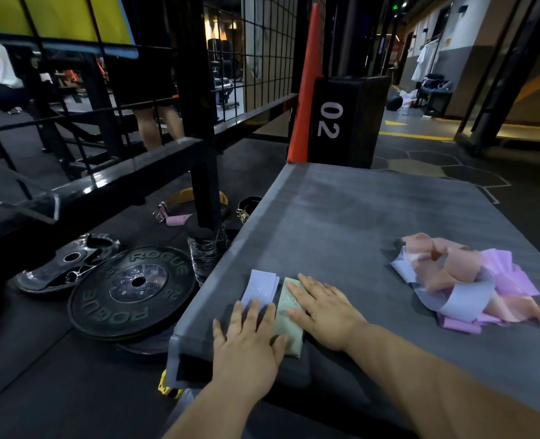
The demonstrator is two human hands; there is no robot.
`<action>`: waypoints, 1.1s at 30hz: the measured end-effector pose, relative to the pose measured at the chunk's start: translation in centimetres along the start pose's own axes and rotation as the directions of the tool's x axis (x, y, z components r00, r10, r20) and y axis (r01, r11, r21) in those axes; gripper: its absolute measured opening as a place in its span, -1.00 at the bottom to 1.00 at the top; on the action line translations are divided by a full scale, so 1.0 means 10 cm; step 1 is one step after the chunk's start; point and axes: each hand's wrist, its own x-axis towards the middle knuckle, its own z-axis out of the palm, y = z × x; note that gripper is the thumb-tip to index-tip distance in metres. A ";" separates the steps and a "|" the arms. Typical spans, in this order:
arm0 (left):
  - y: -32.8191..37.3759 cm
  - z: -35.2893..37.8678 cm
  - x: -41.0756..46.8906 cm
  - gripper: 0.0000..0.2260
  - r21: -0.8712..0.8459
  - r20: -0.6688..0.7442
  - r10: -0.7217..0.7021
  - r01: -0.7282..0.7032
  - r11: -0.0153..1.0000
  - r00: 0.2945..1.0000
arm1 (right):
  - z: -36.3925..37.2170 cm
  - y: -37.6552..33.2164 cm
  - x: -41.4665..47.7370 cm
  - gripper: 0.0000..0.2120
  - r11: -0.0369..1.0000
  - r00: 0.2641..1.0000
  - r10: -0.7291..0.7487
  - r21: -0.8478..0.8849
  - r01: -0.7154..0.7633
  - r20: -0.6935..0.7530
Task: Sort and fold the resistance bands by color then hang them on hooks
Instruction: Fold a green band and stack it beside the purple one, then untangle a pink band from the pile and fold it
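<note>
The grey padded platform [373, 217] is lying under both hands and extending well ahead of them and to their right. The black mesh rack frame [199, 90] is standing ahead of the hands and to their left. The black box marked 02 [344, 122] is standing past the platform's far edge, well ahead of the hands, with an orange post [306, 83] just beside it. The black weight plate [132, 293] lettered ROGUE is lying on the floor to the left of the left hand, below platform level.

The pile of unsorted bands [471, 286], in peach, pale blue and pink, is lying on the platform well to the right of the right hand and apart from it.

The left hand [246, 340] is lying flat with fingers straight and spread, gripping nothing. Its fingertips are resting on the near end of the folded lavender band [260, 286], and its thumb is touching the edge of the folded green band [283, 312]. The right hand [322, 312] is also lying flat with fingers straight, and these are pressing down on the green band. The two folded bands are lying side by side between and under the hands, near the platform's left edge, the lavender one on the left-hand side.
</note>
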 end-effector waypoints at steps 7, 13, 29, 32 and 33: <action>0.05 -0.15 -0.02 -0.42 0.009 -0.109 -0.029 0.030 1.000 0.994 | -0.02 -0.04 0.00 -0.36 1.000 1.000 0.014 0.014 -0.014 -0.018; 0.24 -0.32 0.01 -0.56 -0.062 -0.231 -0.003 -0.011 0.998 0.973 | -0.11 -0.02 -0.18 -0.46 0.972 0.986 0.095 0.228 -0.062 -0.136; 1.66 0.05 -0.15 -0.68 -0.174 -0.120 0.364 -0.380 0.908 0.924 | -0.21 1.46 -1.96 -0.72 0.823 0.745 0.567 0.191 -0.536 -0.352; 1.90 0.11 -0.14 -0.68 -0.186 -0.061 0.385 -0.389 0.902 0.921 | -0.22 1.59 -2.05 -0.71 0.774 0.709 0.633 0.272 -0.572 -0.312; 1.98 0.13 -0.13 -0.68 -0.185 -0.042 0.390 -0.391 0.902 0.920 | -0.21 1.62 -2.05 -0.70 0.766 0.705 0.642 0.296 -0.571 -0.301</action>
